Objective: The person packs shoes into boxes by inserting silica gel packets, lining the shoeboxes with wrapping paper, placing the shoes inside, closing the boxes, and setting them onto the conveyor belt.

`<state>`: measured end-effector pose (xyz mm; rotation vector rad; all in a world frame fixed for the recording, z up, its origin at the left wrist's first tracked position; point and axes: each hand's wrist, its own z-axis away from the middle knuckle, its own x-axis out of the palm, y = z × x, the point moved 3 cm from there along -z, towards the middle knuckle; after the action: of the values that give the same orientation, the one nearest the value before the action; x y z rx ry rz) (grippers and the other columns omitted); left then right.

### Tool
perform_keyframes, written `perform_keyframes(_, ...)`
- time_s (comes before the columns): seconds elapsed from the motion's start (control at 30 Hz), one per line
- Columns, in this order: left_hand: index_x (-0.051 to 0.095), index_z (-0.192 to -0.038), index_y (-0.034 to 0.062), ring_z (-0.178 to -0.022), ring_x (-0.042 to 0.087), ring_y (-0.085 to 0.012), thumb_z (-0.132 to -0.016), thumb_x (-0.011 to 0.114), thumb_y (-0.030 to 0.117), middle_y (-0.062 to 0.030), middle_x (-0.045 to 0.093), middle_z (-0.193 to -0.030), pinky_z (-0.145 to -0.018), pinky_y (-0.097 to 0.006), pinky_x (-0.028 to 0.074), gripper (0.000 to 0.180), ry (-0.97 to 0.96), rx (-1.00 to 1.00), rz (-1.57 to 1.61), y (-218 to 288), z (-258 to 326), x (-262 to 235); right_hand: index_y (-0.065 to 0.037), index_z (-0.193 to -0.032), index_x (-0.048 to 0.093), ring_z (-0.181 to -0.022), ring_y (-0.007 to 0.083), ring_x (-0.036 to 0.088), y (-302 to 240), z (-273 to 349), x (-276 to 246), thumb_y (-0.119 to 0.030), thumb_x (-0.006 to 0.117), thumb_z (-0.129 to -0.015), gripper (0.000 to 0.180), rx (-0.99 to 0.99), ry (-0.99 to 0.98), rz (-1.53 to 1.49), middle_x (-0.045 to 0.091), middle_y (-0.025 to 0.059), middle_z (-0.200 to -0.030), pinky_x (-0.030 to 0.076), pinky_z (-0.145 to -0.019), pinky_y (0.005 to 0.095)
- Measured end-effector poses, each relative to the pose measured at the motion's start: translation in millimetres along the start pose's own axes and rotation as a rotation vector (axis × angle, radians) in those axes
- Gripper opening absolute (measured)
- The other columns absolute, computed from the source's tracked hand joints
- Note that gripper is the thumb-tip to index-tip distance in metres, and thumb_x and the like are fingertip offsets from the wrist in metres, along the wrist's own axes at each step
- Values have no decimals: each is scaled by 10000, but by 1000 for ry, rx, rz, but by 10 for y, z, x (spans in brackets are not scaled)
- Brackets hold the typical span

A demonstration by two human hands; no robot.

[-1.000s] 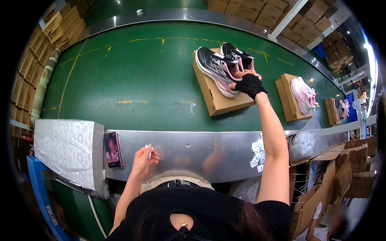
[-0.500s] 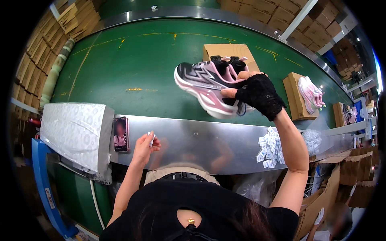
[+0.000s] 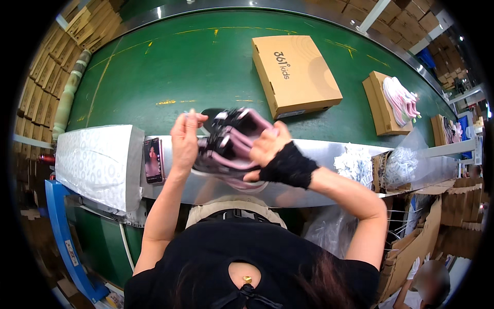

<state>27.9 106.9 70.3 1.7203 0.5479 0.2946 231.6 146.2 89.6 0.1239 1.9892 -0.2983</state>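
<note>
My right hand, in a black fingerless glove, grips a pair of black-and-pink sneakers near their heel ends. The shoes hang above the metal ledge in front of my body, openings facing up, toes to the left, slightly blurred. My bare left hand is raised at the toe end of the shoes. Its thumb and fingers pinch a small white packet, of which only a sliver shows at the fingertips. Beyond the shoes, a closed tan shoebox lies on the green belt.
On the metal ledge, a pile of small white packets lies right, a phone left beside a wrapped white patterned block. Another shoebox carries pink-and-white sneakers. A co-worker is at lower right.
My right hand has brought the sneakers left and closer to my body, turning their openings up. My left hand has risen to their toe end. The shoebox now shows fully and sits nearer.
</note>
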Motion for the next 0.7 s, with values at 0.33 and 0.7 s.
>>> perform_keyframes(0.33,512,-773,-1,-528,537,-263,-853,493,269,-155,548,-605,-504,-361,399,282,-243,-61,-361,-757,83,431,-109,-842,611,-934,261,505,900,187,618,-311,621,-660,272,470,-314,-78,548,101,-1009,343,-762,469)
perform_keyframes(0.7,463,-829,-27,-740,510,-407,-865,432,206,-252,529,-803,-626,-426,406,238,-214,38,-287,-473,-303,749,1,-1223,358,-1225,295,304,1424,376,730,-120,635,-545,742,664,196,240,352,191,-1288,208,-972,499)
